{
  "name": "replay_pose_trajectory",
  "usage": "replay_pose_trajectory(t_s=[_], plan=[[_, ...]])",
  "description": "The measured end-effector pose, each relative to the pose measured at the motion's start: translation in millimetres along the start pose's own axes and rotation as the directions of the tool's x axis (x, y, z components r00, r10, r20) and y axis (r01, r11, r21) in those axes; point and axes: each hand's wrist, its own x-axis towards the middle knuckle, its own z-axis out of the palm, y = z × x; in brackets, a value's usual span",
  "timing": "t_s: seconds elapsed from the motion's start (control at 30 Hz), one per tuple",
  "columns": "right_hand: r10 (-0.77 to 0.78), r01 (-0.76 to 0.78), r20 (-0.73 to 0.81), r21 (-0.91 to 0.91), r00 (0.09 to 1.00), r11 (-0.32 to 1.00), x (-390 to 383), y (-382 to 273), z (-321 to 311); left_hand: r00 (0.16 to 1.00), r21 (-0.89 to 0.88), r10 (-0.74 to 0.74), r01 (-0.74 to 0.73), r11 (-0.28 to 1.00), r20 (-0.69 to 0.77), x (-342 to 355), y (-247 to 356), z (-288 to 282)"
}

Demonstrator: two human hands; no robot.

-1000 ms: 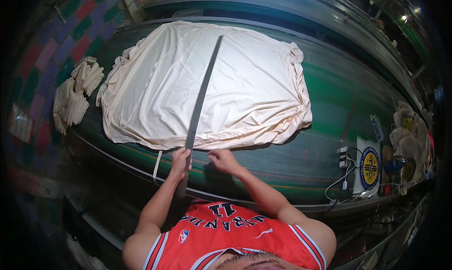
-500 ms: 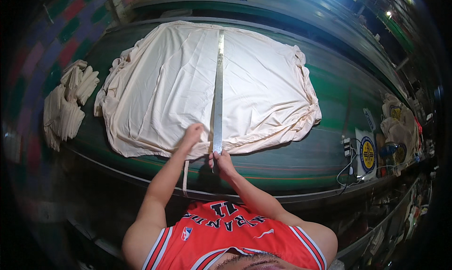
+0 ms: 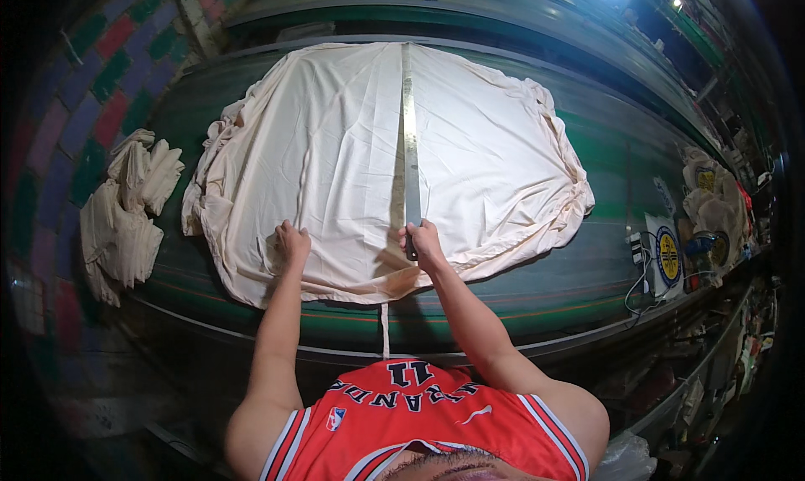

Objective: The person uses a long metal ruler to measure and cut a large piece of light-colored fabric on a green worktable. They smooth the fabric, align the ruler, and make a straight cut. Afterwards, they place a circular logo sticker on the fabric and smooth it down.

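Observation:
A wide cream cloth point(image 3: 486, 145) with bunched, wrinkled edges lies over the dark green table. Down its middle runs a long flat metal ruler point(image 3: 410, 129), from the far edge toward me. My right hand point(image 3: 426, 242) is wrapped round the ruler's near end, whose dark tip shows below the fingers. Left of it, my left hand point(image 3: 293, 242) is closed with its curled fingertips on the cloth, at the end of a long crease; it seems to pinch the fabric, though the fingertips are partly hidden. A narrow cloth strip point(image 3: 386, 330) hangs from the near edge.
Folded cream cloth pieces point(image 3: 126, 221) lie piled at the table's left end. On the right are a white sheet with a round blue and yellow emblem point(image 3: 667, 256), a power strip point(image 3: 637, 250) with white cables, and more cream cloth point(image 3: 708, 200). A brick wall point(image 3: 92, 120) stands at left.
My right hand has moved away from me with the ruler, from the cloth's near edge onto the cloth. My left hand has moved left, away from the ruler.

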Motion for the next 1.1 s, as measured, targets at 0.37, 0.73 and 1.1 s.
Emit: replay_pose_trajectory(t_s=[0.37, 0.73, 1.1], plan=[[-0.012, 0.012, -0.021, 0.006, 1.000, 1.000, -24.3, 0.4, 23.2, 0.895, -0.805, 0.404, -0.097, 0.586, 0.186, -5.7, 47.7, -68.0], [-0.065, 0.065, -0.001, 0.022, 0.998, 0.998, -3.1, 0.4, 37.7, 0.669, -0.929, 0.662, 0.125, 0.348, 0.338, -66.7, 97.8, -77.5], [-0.073, 0.073, 0.022, 0.022, 0.997, 0.997, -28.2, 8.3, 40.6, 0.667, -0.915, 0.642, 0.161, 0.371, 0.378, -92.1, 91.1, -73.4]])
